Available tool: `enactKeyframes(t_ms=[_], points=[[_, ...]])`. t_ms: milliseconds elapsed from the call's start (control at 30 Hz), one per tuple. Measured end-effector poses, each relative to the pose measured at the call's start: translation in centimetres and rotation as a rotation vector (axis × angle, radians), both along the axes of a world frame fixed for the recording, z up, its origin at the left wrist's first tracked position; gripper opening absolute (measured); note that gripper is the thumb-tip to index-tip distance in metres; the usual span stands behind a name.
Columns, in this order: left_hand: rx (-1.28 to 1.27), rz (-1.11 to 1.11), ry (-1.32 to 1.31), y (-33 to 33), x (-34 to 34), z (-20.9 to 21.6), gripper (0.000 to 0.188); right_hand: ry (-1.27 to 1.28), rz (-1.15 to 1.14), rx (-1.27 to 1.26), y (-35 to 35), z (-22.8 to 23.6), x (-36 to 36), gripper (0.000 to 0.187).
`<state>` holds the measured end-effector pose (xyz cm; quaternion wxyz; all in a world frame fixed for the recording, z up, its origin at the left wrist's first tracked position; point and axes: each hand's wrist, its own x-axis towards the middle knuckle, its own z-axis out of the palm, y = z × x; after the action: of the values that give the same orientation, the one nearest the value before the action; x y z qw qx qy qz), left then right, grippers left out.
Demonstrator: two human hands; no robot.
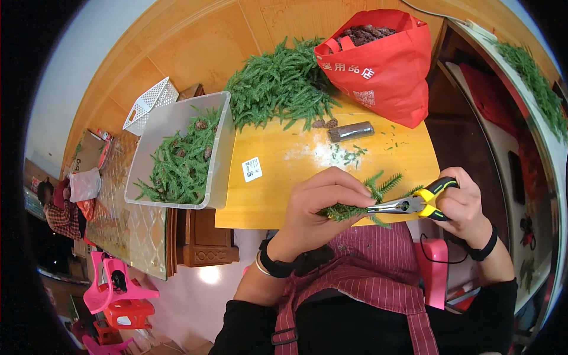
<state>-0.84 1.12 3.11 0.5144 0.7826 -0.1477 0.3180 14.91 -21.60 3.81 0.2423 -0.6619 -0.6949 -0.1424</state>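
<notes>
Over the near edge of the yellow table point(278, 171), my left hand point(322, 204) pinches a green artificial pine sprig point(344, 212) between thumb and fingers. My right hand point(464, 204) is closed around the yellow-and-black handles of long-nose pliers point(419, 204). The jaws point left and meet the sprig right at my left fingertips; whether they grip its stem I cannot tell. Small pine cones point(325, 123) and a dark roll in clear wrap point(351, 131) lie beyond my hands, near a scatter of white powder and needle bits.
A translucent bin point(226, 151) at left holds pine sprigs with cones. Behind lie a heap of loose sprigs point(278, 83) and a red bag point(384, 71) full of cones. A white label point(251, 170) is on the table. Another person point(62, 216) is far left, near pink chairs point(112, 284).
</notes>
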Motion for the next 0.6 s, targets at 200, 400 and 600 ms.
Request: enactKeyframes(t_ms=[200, 400, 600], points=[[0.052, 0.078, -0.026, 0.0, 0.3, -0.4, 0.024, 0.076, -0.043, 0.018, 0.8, 0.1, -0.9, 0.030], [0.066, 0.090, -0.042, -0.1, 0.1, -0.3, 0.026, 0.083, -0.045, 0.024, 0.8, 0.4, -1.0, 0.031], [0.024, 0.045, 0.007, 0.0, 0.0, -0.3, 0.026, 0.086, -0.048, 0.025, 0.7, 0.2, -0.9, 0.031]])
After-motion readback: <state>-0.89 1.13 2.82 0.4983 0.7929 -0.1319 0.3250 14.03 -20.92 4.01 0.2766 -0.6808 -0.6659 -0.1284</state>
